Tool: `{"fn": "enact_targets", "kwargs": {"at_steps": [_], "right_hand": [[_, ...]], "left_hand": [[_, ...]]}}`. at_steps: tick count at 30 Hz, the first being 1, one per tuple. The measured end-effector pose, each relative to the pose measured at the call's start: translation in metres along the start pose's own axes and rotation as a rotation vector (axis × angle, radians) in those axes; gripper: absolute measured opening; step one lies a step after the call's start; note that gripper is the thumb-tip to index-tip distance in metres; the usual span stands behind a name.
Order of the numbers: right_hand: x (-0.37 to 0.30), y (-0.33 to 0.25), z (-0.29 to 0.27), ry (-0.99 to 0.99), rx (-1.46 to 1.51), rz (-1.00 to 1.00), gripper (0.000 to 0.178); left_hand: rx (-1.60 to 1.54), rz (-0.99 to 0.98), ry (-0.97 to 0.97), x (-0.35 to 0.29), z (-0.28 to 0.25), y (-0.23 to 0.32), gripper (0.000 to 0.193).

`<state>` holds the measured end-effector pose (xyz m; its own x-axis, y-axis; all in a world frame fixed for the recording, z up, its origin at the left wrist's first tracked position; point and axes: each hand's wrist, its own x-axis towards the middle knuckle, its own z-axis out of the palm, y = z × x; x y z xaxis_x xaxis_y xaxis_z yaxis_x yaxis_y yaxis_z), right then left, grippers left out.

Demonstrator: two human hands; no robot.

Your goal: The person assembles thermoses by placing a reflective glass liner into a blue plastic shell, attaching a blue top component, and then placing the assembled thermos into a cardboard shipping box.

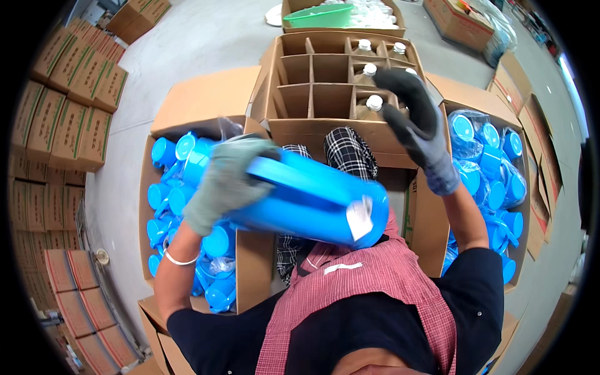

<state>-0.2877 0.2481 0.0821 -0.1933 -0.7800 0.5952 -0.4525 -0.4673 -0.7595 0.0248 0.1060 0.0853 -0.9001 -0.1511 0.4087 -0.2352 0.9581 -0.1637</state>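
Note:
My left hand (232,175), in a grey-green work glove, is closed around the handle of a tall blue plastic jug (306,203). The jug lies tilted across my lap, blurred by motion, with a white label near its right end. My right hand (420,128), in a dark grey glove, is raised with thumb and fingers apart and holds nothing. It hovers by the right side of a divided carton (350,129), in front of some clear bottles with white caps (374,103). Those bottles stand in the right-hand cells.
Open cartons of blue lidded jugs (220,240) flank me, with bagged ones (487,165) at right. Beyond the divided carton, a box holds a green basin (319,15) and white pieces. Stacked cartons (65,131) line the left; flattened cardboard (544,156) lies right.

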Motion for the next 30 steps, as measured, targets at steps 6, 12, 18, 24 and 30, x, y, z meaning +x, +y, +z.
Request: {"fn": "enact_targets", "kwargs": {"at_steps": [6, 12, 18, 24, 30], "right_hand": [[-0.054, 0.026, -0.018, -0.236, 0.075, 0.041, 0.03], [-0.011, 0.026, -0.034, -0.794, -0.368, -0.555, 0.034], [0.011, -0.007, -0.011, -0.7, -0.5, -0.358, 0.024], [-0.004, 0.105, -0.058, -0.597, -0.452, 0.425, 0.035], [0.059, 0.052, -0.016, -0.76, -0.574, 0.563, 0.041]], "left_hand": [[-1.686, -1.122, 0.184, -0.119, 0.112, -0.029, 0.043], [-2.137, -1.145, 0.085, -0.106, 0.198, 0.007, 0.023], [-1.962, -0.916, 0.04, -0.073, 0.174, 0.007, 0.047], [-1.461, -1.278, 0.435, -0.06, 0.114, 0.086, 0.038], [-1.372, -1.048, 0.166, -0.086, 0.084, 0.116, 0.073]]}}
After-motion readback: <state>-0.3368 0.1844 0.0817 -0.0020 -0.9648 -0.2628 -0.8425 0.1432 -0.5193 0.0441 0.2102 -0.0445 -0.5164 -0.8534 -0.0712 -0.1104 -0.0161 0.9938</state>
